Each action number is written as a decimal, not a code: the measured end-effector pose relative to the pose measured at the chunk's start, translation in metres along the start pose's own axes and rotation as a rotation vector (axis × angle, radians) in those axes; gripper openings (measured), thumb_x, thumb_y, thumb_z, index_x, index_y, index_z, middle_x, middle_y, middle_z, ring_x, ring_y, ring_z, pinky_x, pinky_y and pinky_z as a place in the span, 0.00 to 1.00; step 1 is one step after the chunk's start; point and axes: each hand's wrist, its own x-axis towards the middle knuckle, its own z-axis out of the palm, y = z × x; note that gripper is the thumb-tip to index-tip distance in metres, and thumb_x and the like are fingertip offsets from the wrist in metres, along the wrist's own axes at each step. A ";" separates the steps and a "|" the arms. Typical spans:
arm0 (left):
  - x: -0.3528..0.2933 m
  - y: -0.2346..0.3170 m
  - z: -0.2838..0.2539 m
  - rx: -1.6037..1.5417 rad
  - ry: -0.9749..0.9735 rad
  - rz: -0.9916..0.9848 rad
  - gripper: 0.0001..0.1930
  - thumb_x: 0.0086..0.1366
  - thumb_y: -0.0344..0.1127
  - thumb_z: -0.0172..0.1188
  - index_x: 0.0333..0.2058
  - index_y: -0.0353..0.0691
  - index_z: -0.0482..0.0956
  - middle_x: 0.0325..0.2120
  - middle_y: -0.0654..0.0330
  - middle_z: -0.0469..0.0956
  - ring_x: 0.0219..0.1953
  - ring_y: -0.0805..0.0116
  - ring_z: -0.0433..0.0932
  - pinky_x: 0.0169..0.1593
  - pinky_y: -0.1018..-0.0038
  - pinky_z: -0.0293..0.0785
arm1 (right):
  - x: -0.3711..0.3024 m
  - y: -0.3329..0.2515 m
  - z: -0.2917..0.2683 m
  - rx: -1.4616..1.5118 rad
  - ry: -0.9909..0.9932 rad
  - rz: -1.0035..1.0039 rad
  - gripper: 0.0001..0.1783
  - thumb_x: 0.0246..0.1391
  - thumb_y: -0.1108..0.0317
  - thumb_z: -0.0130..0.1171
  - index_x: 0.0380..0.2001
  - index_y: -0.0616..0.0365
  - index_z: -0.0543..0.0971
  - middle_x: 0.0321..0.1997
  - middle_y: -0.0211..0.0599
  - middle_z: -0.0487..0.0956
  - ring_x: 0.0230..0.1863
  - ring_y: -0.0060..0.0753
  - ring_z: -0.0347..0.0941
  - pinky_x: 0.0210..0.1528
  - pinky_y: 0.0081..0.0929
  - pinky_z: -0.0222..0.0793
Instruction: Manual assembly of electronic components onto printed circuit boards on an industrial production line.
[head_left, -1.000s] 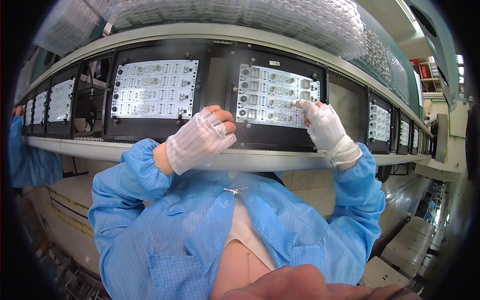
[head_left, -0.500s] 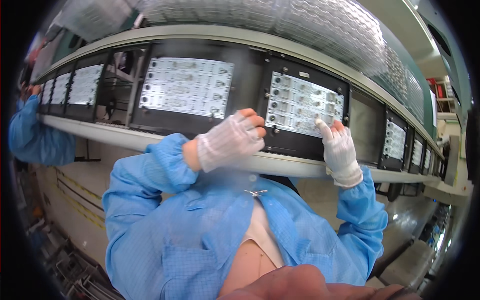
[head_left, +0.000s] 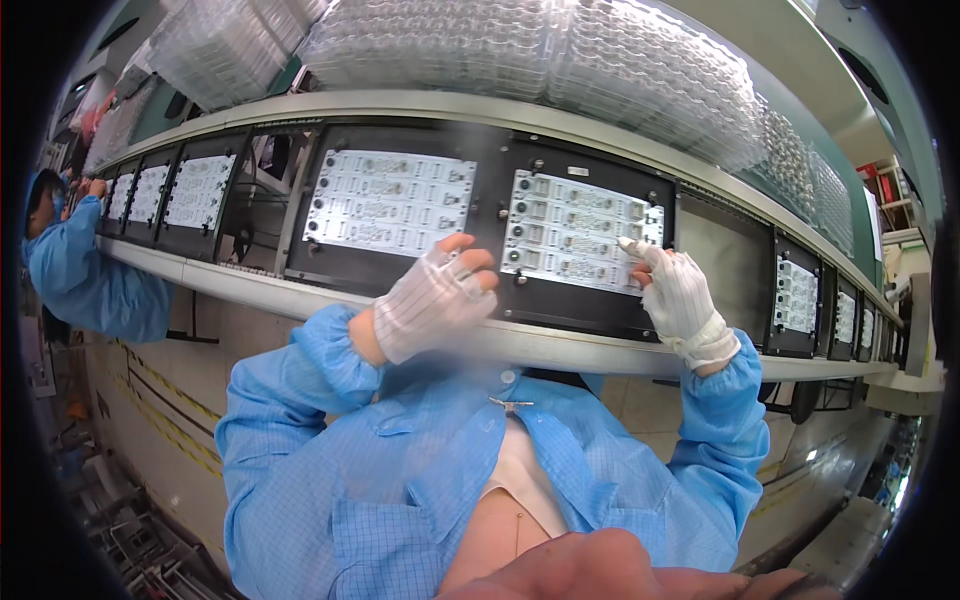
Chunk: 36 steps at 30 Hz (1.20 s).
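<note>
Sitting right of centre, the board [head_left: 570, 225] has the right hand [head_left: 683, 300] at its right edge, forefinger out; I cannot tell if it grips anything. Near centre, the left hand [head_left: 432, 305] curls loosely, hold unclear. Clear trays [head_left: 650, 85] line the frame's top.

Stacks of clear plastic trays [head_left: 650, 85]

Two gloved hands [head_left: 437, 305], two large white circuit panels [head_left: 390, 195] nearby, three panels farther left [head_left: 200, 192], one co-worker [head_left: 95, 268].
</note>
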 end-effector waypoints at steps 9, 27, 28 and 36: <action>0.031 -0.024 0.003 0.095 -0.055 -0.146 0.08 0.45 0.29 0.60 0.28 0.45 0.79 0.35 0.61 0.76 0.45 0.57 0.75 0.56 0.55 0.71 | 0.026 0.068 0.011 -0.094 0.293 -0.064 0.24 0.47 0.81 0.56 0.49 0.52 0.80 0.44 0.42 0.81 0.46 0.49 0.76 0.49 0.43 0.71; 0.103 -0.048 0.070 0.435 -0.010 -0.103 0.18 0.57 0.32 0.61 0.47 0.42 0.81 0.51 0.55 0.76 0.53 0.56 0.76 0.68 0.39 0.58 | 0.060 0.048 0.059 -0.391 0.240 -0.029 0.21 0.48 0.74 0.59 0.47 0.50 0.85 0.52 0.40 0.81 0.59 0.51 0.72 0.59 0.44 0.69; 0.103 -0.047 0.064 0.426 -0.034 -0.147 0.19 0.55 0.30 0.61 0.48 0.46 0.80 0.53 0.58 0.74 0.56 0.58 0.72 0.69 0.41 0.56 | 0.061 0.047 0.056 -0.392 0.237 -0.027 0.21 0.48 0.74 0.59 0.47 0.50 0.85 0.52 0.40 0.81 0.59 0.51 0.72 0.59 0.44 0.69; 0.107 -0.025 0.077 0.393 -0.097 -0.069 0.17 0.55 0.30 0.62 0.46 0.46 0.80 0.49 0.59 0.76 0.54 0.59 0.75 0.70 0.40 0.54 | 0.035 0.056 0.035 -0.170 0.298 -0.026 0.22 0.48 0.75 0.56 0.47 0.50 0.84 0.51 0.42 0.81 0.59 0.50 0.73 0.59 0.44 0.68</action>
